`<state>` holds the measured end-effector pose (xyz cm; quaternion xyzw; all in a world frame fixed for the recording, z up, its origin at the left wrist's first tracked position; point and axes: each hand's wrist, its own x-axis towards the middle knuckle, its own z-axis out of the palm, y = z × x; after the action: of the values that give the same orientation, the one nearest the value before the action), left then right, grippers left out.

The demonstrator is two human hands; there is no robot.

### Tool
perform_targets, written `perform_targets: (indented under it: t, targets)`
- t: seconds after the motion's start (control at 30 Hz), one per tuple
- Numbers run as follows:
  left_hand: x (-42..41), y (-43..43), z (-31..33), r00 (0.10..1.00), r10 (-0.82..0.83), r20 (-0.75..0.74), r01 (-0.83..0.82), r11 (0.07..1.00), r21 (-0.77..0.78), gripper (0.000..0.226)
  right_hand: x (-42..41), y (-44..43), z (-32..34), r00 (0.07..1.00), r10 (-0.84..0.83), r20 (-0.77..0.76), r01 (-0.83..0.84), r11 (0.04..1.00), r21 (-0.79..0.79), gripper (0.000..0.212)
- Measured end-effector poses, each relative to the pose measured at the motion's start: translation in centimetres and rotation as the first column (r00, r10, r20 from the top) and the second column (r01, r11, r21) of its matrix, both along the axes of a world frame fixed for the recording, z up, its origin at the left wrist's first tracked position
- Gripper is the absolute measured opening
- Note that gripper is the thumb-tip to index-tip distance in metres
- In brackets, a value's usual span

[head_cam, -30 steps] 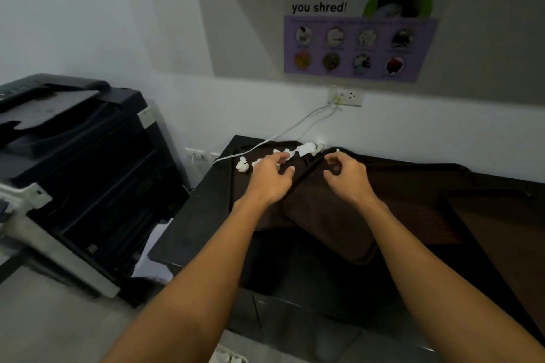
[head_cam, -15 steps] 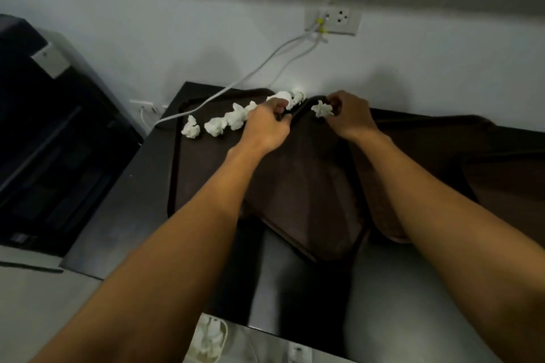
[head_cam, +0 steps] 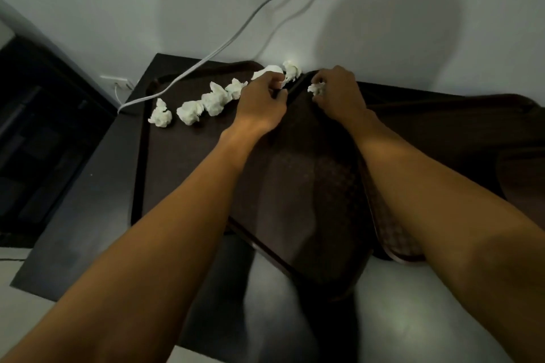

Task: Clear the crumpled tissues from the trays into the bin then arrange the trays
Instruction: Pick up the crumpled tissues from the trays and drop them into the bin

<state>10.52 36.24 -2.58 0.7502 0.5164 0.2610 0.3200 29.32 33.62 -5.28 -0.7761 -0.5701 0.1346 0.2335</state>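
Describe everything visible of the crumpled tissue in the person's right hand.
The crumpled tissue is a small white wad of soft, creased paper. The right hand pinches it in curled fingers, which hide its right side. It is at the far corner of the skewed dark brown tray, apart from the other wads further left. Whether it touches the tray cannot be told.

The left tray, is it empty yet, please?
Not empty: crumpled tissues lie in a row by the far rim of the left tray.

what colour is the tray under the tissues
Dark brown tray, seen best in the head view.
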Motion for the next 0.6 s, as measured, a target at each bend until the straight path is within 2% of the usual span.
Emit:
perform_targets:
  t: [0.1, 0.3, 0.6]
  targets:
    - [0.9, 1.6, -0.4, 1.000, -0.007, 0.013, 0.006, 0.997, 0.071, 0.029, 0.4, 0.1, -0.2, 1.000, -0.004, 0.013, 0.003, 0.998, 0.070, 0.015]
    - [3.9, 5.0, -0.8, 0.999, 0.006, -0.033, -0.001, 0.989, 0.148, 0.028, 1.4, -2.3, 0.5, 0.994, -0.038, -0.100, 0.064, 0.960, 0.273, 0.014]
    - [6.5, 7.5, -2.7, 0.980, -0.010, -0.201, 0.038, 0.990, 0.138, 0.034, 2.6, -4.1, 0.8, 0.987, -0.026, -0.155, 0.077, 0.941, 0.329, 0.015]
